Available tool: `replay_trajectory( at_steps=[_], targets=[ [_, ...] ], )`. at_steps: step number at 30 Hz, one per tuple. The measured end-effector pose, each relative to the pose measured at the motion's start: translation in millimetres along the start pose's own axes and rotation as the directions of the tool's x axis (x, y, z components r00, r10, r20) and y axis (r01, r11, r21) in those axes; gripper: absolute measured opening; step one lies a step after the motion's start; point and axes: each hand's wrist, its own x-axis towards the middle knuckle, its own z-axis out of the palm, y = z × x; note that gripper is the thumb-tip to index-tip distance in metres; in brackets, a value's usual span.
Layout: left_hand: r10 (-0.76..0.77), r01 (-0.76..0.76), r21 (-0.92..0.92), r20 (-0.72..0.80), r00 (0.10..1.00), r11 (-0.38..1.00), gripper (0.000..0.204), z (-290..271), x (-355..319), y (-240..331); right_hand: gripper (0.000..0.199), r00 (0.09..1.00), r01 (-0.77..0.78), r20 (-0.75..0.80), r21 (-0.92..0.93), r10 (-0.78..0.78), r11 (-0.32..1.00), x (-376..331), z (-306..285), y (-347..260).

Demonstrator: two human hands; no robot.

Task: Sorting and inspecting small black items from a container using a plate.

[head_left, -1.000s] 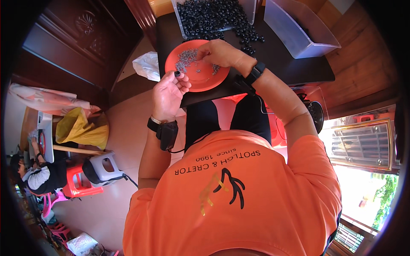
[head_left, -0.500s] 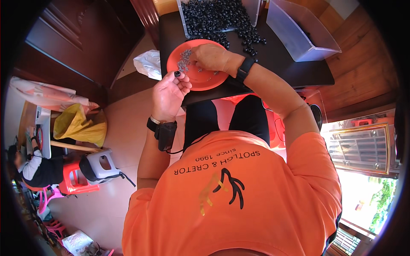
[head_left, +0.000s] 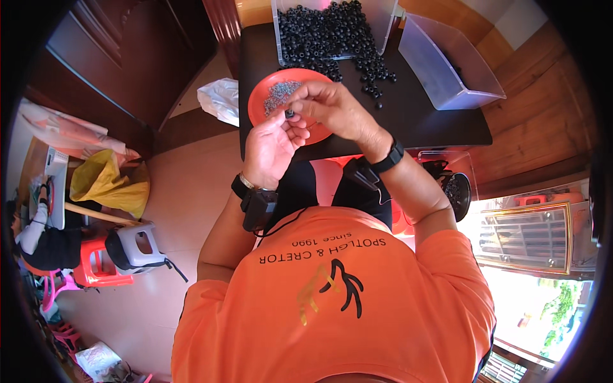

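Between the thumb and fingers of my left hand (head_left: 268,150) is a small round black part (head_left: 289,113), palm turned up. My right hand (head_left: 333,110) meets it from above, thumb and fingertips pinched at the part's top. Whatever those fingertips pinch is too small to make out. Both hands are over the near side of an orange-red plate (head_left: 257,96). Small grey metal-looking pieces (head_left: 278,96) lie heaped on the plate, partly covered by my right hand. Similar black parts (head_left: 329,32) spill from a clear plastic bin (head_left: 279,38) behind the plate.
A second clear bin (head_left: 440,70) stands on the right of the dark table (head_left: 434,131). A white plastic bag (head_left: 219,101) is left of the table. A black bowl (head_left: 461,198) sits low at right. Across the room are a person (head_left: 48,246), stools (head_left: 96,262) and a yellow bag (head_left: 112,185).
My right hand has lifted from the grey pieces on the plate and come to the black part. My left hand has shifted slightly right and down, keeping hold of that part.
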Motion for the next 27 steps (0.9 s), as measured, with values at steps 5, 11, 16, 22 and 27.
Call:
replay_trajectory(
  at_steps=[5,11,16,22,27],
  targets=[
    [0.002,-0.001,0.007,-0.033,0.999,1.0,0.026,11,0,-7,0.01,0.994,-0.032,-0.109,0.003,0.032,0.999,-12,6,10],
    [0.033,-0.032,0.004,-0.111,0.993,0.999,0.024,5,-2,-16,0.013,0.898,0.3,-0.09,-0.592,-0.431,0.748,-18,10,15],
    [0.046,-0.05,-0.02,-0.147,0.988,0.999,0.023,19,-1,-20,0.022,0.846,0.299,0.051,-0.87,-0.531,0.392,-32,13,8],
    [0.02,-0.021,-0.015,-0.119,0.993,1.0,0.025,11,1,-23,0.023,0.877,0.32,0.095,-0.846,-0.471,0.426,-35,3,-3],
    [0.021,-0.02,0.02,-0.022,1.0,1.0,0.023,7,-8,-11,0.016,0.927,0.188,-0.028,-0.828,-0.373,0.529,-9,-44,-1]
  ],
)
